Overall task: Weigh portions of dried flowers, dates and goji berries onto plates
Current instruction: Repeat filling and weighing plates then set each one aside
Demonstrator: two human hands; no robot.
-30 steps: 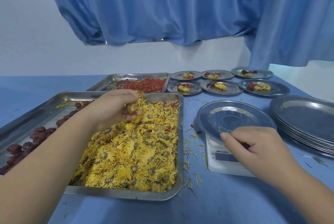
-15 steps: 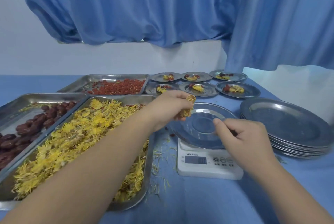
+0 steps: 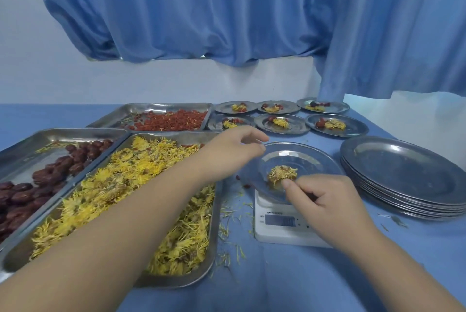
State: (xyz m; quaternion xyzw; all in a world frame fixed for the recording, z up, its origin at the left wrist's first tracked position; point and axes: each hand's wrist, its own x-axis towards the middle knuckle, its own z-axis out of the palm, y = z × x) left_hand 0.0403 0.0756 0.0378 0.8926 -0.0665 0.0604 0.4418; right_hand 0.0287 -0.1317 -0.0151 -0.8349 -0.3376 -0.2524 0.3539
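One small clump of yellow dried flowers (image 3: 282,173) sits mid-dish on the round steel plate (image 3: 315,160), up on the white digital scale (image 3: 280,232). Right hand (image 3: 325,208) pinches the plate's near rim, thumb on top just beside the clump, fingers curled. Left hand (image 3: 234,150) hovers over the plate's left edge, fingers loosely bent, holding nothing. Left of the scale lies the rectangular steel tray of loose yellow flowers (image 3: 213,248); to the right, a stack of empty steel plates (image 3: 403,175).

place: we reckon a small food-prep workroom | clues: bulk steel trays (image 3: 161,106), a digital scale (image 3: 280,229) on a blue-covered table (image 3: 302,284) | stacked plates (image 3: 403,173) at its right edge | blue curtain (image 3: 201,9), white wall (image 3: 50,74) behind
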